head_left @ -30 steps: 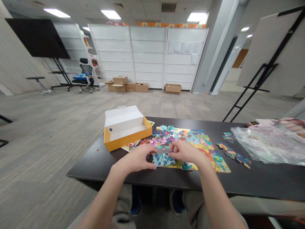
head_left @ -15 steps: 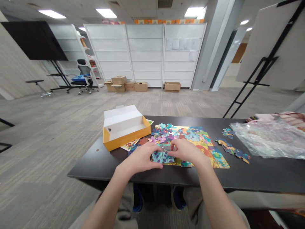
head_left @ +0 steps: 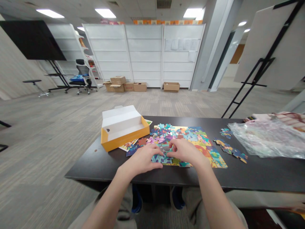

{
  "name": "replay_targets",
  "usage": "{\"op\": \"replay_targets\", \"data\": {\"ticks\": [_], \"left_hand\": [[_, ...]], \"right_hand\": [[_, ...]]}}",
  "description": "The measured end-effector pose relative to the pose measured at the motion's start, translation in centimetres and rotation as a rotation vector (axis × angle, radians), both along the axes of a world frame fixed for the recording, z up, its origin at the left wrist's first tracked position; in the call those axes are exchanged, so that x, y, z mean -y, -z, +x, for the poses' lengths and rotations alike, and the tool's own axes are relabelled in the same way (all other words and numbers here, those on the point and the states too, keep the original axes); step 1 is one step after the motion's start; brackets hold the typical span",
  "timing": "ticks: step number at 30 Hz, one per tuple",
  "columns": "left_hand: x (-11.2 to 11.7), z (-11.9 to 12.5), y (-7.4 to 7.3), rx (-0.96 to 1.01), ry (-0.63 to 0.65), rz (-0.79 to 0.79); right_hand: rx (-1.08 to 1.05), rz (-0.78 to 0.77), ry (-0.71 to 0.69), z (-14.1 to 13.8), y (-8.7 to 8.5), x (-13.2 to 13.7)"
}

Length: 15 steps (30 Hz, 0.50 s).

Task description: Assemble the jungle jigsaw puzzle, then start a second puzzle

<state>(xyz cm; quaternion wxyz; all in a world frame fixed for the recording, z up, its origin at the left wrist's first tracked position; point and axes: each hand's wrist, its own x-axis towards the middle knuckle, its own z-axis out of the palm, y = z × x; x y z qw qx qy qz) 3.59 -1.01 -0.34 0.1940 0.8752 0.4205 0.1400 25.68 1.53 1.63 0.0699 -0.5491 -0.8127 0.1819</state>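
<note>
A colourful jigsaw puzzle (head_left: 194, 135) lies partly joined on the black table in front of me. My left hand (head_left: 146, 159) rests at its lower left, thumb and fingers spread around a patch of teal, leaf-patterned pieces (head_left: 166, 159). From the other side, my right hand (head_left: 182, 151) has its fingers curled in a pinch at a greyish puzzle piece (head_left: 166, 148), which the fingertips partly hide. Just beyond both hands, loose purple and blue pieces (head_left: 159, 139) lie heaped on the puzzle's upper left. Another piece (head_left: 184, 164) sits by the near edge, under my right wrist.
An open yellow box (head_left: 126, 136) with a white inside stands at the left, over printed sheets (head_left: 128, 145). To the right lie joined strips of pieces (head_left: 230, 149) and a clear plastic bag (head_left: 267, 136). The table's near edge (head_left: 152, 181) runs below my forearms.
The view has shifted slightly. My right fingertips have moved a little at the greyish piece, which now lies lower and flatter among the teal pieces. My left hand stays nearly still.
</note>
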Motion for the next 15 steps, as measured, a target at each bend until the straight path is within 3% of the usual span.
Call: {"op": "replay_targets", "data": {"ticks": [7, 15], "left_hand": [[-0.1, -0.9, 0.2, 0.095, 0.026, -0.044], [-0.2, -1.2, 0.2, 0.093, 0.035, -0.048]], "right_hand": [[-0.116, -0.05, -0.224, 0.0, 0.9, -0.4], [-0.103, -0.047, -0.232, -0.1, 1.1, -0.3]]}}
